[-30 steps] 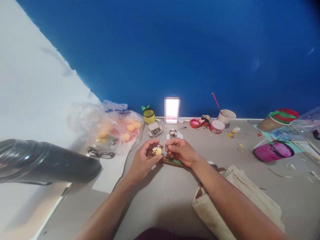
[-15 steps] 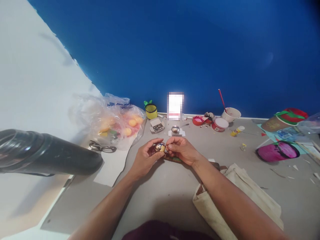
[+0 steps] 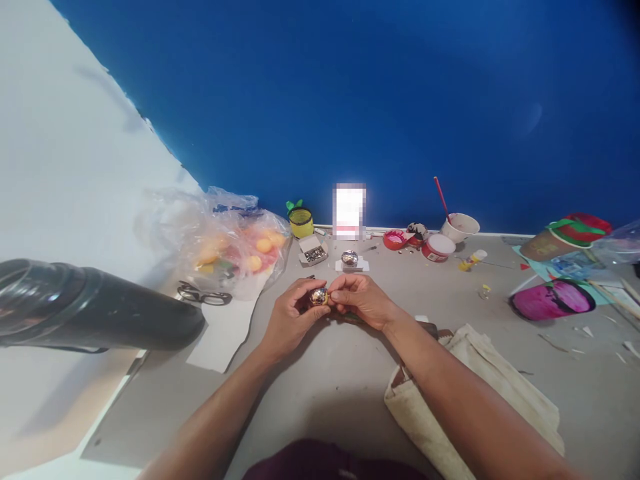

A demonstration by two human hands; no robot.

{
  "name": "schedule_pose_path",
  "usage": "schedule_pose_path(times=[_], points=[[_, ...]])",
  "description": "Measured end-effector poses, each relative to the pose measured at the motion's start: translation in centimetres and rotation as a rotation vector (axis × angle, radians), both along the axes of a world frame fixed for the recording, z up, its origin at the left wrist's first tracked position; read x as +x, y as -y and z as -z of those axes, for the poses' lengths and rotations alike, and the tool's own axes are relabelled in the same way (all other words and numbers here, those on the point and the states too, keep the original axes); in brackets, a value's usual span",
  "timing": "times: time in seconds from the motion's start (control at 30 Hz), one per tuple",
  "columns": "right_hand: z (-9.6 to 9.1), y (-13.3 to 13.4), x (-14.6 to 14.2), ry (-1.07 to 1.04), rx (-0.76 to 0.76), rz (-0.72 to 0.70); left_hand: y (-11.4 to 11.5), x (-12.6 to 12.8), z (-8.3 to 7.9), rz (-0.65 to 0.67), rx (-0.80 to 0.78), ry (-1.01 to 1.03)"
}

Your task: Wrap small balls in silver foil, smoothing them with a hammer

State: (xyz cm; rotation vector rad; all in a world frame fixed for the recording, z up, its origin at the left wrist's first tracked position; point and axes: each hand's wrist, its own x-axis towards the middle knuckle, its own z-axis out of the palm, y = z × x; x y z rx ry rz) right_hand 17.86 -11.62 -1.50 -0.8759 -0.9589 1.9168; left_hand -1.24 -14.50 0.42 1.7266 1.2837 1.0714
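My left hand (image 3: 289, 317) is curled around a small yellow ball (image 3: 319, 296) partly covered in shiny silver pieces, held just above the grey floor. My right hand (image 3: 364, 300) pinches at the ball's right side with thumb and forefinger; whether a small piece sits in that pinch is hidden. A finished silver ball (image 3: 349, 258) rests on a white stand just beyond my hands. An open white box of silver pieces (image 3: 314, 253) lies to its left. A dark strip with green on it peeks out under my right hand.
A clear plastic bag of orange and yellow balls (image 3: 227, 250) lies at the left, eyeglasses (image 3: 204, 294) in front of it. A big black tube (image 3: 95, 313) crosses the left. Paint pots, a cup with a red brush (image 3: 458, 227), painted paper cups (image 3: 553, 299) and a cloth bag (image 3: 480, 393) fill the right.
The ball has been turned in my fingers, showing more silver and less yellow. Both hands drew closer together around it; the view shifted slightly.
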Motion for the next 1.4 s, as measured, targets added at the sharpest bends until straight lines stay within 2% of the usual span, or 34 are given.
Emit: schedule_pose_path(times=[0.53,0.8,1.1,1.23,1.4], points=[[0.0,0.1,-0.2,0.019,0.043,-0.011,0.2,0.2,0.3,-0.012,0.055,-0.015],[-0.7,0.9,-1.3,0.077,0.144,0.083,0.9,0.8,1.1,-0.124,0.126,0.028],[-1.1,1.2,-1.9,0.097,0.123,0.103,1.2,1.0,2.1,-0.155,0.196,0.004],[-1.2,1.1,-1.3,0.111,0.111,0.066,1.1,1.3,1.6,-0.153,0.109,0.052],[-1.2,1.0,-0.9,0.147,0.142,0.072,0.5,1.1,1.0,-0.099,-0.232,0.273]])
